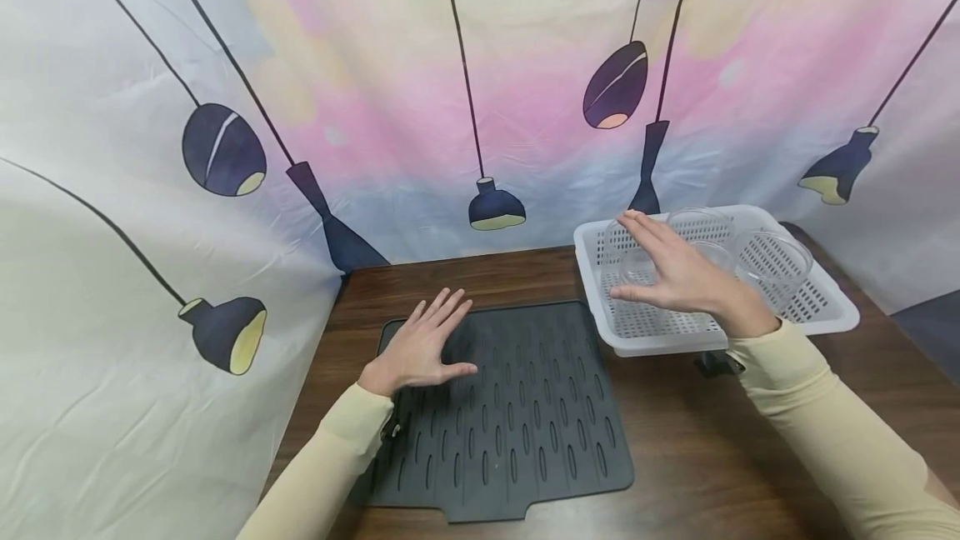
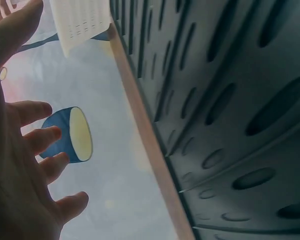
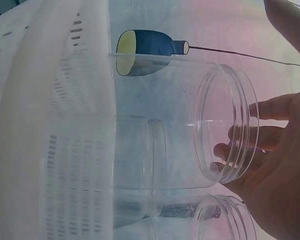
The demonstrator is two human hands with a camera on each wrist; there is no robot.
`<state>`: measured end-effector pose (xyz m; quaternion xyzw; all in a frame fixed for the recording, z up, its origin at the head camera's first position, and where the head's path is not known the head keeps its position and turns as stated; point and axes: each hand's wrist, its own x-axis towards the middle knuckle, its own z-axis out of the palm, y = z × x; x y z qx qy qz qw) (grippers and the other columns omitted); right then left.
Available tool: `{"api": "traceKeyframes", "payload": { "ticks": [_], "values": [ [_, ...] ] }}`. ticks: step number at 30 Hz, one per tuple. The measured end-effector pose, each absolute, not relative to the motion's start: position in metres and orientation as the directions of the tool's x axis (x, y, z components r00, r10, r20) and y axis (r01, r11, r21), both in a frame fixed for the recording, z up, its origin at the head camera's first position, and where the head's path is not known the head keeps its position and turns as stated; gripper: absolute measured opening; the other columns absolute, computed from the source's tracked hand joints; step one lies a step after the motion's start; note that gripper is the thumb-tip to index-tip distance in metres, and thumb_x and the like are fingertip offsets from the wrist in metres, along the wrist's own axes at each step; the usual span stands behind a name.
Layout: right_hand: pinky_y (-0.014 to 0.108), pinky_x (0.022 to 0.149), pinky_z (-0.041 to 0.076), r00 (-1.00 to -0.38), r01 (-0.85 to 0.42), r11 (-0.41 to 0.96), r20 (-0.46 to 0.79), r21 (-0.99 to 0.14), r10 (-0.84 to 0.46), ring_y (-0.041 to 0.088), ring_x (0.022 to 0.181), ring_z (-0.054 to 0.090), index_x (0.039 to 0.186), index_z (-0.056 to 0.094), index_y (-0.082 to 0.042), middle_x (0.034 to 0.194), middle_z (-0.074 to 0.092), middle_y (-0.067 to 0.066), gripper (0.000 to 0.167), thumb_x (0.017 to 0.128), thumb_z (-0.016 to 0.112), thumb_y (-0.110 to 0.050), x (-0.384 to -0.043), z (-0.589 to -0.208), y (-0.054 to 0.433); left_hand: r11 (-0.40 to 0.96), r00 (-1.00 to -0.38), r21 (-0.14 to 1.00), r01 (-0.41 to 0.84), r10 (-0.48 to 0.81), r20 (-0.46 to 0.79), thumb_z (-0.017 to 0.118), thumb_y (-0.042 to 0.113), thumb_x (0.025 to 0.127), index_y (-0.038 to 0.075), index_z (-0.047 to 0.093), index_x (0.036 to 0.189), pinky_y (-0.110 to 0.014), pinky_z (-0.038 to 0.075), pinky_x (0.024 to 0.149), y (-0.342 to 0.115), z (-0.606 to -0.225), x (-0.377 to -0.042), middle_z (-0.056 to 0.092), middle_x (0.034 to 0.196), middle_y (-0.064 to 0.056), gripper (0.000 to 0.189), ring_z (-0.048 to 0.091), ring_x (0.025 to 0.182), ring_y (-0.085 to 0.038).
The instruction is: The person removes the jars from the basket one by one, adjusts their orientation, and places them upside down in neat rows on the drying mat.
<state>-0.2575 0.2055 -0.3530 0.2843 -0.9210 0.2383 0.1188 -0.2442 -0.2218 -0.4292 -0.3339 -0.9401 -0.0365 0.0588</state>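
Observation:
Over the upper left part of a dark grey drying mat (image 1: 517,432) hovers my left hand (image 1: 423,348), fingers spread and holding nothing. A white perforated plastic basket (image 1: 630,346) at the right contains several clear jars (image 1: 776,261). My right hand (image 1: 686,273) is above the basket, thumb held apart from straight fingers. In the right wrist view, a clear jar (image 3: 160,150) with a threaded neck rises above the basket wall; fingertips show through its mouth. Whether they touch the jar I cannot tell. My right hand partly hides the jars in the head view.
The mat and basket lie on a dark brown wooden table (image 1: 675,448). Behind and to the left hangs a pale cloth (image 1: 412,107) printed with dark lamps. A small dark object (image 1: 716,363) shows under my right wrist.

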Motion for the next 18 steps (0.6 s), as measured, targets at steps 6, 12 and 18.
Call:
{"api": "traceKeyframes", "payload": {
  "ticks": [6,12,18],
  "values": [
    [0.062,0.115,0.020,-0.841,-0.535,0.743,0.336,-0.402,-0.424,0.038,0.148,0.018,0.157,0.020,-0.009,0.161,0.019,0.017,0.105,0.079,0.077,-0.050,-0.253,-0.354,0.205,0.785,-0.783,0.043,0.619,0.611,0.112,0.058,0.071,0.083,0.019,0.018,0.158,-0.060,0.020,0.116,-0.225,-0.443,-0.242,0.014,0.164,-0.007,0.099,0.012,0.151,-0.030],
    [0.062,0.115,0.020,-0.862,-0.504,0.757,0.309,-0.417,-0.403,0.038,0.148,0.017,0.157,0.019,-0.009,0.162,0.018,0.017,0.106,0.079,0.076,-0.051,-0.251,-0.354,0.204,0.792,-0.794,0.060,0.608,0.602,0.089,0.058,0.072,0.082,0.017,0.020,0.157,-0.060,0.020,0.116,-0.230,-0.454,-0.239,0.013,0.164,-0.006,0.100,0.012,0.151,-0.031],
    [0.062,0.115,0.019,-0.860,-0.503,0.767,0.316,-0.399,-0.400,0.041,0.147,0.019,0.156,0.020,-0.005,0.160,0.020,0.020,0.105,0.080,0.075,-0.052,-0.250,-0.354,0.203,0.790,-0.795,0.093,0.606,0.601,0.076,0.060,0.071,0.081,0.013,0.024,0.156,-0.061,0.022,0.115,-0.232,-0.465,-0.235,0.018,0.163,-0.010,0.101,0.015,0.150,-0.033]
  ]
}}
